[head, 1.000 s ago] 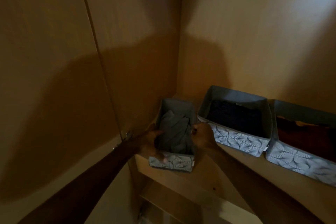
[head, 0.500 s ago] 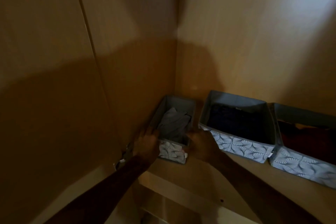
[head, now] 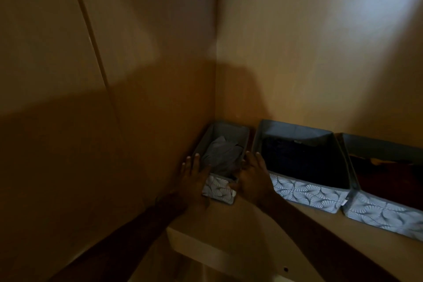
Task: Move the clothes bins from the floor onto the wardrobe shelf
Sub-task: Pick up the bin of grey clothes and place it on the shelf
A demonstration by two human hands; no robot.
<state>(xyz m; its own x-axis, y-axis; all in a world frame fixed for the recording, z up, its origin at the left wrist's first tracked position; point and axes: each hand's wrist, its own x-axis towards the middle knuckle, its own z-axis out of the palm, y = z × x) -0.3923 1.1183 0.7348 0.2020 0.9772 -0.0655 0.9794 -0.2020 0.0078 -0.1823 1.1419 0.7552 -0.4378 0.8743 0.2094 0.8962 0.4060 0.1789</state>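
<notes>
Dim wardrobe shelf (head: 240,231) carries three patterned fabric bins. Both hands, left hand (head: 194,176) and right hand (head: 251,176), lie flat with fingers extended against the sides of the small bin (head: 219,191) in the corner, beside the middle bin (head: 304,192) and right bin (head: 384,213).

You look down at a light brown wooden wardrobe shelf (head: 263,231) with a pale front edge. Three grey fabric bins with a white leaf pattern on the front stand on it in a row along the back wall. The small narrow bin (head: 225,144) sits in the left corner, against the side wall, and holds grey folded cloth. Just beside it, on the right, stands the wider middle bin (head: 304,192) with dark clothes inside. The third bin (head: 377,213) touches the middle one and is cut by the right border.
</notes>
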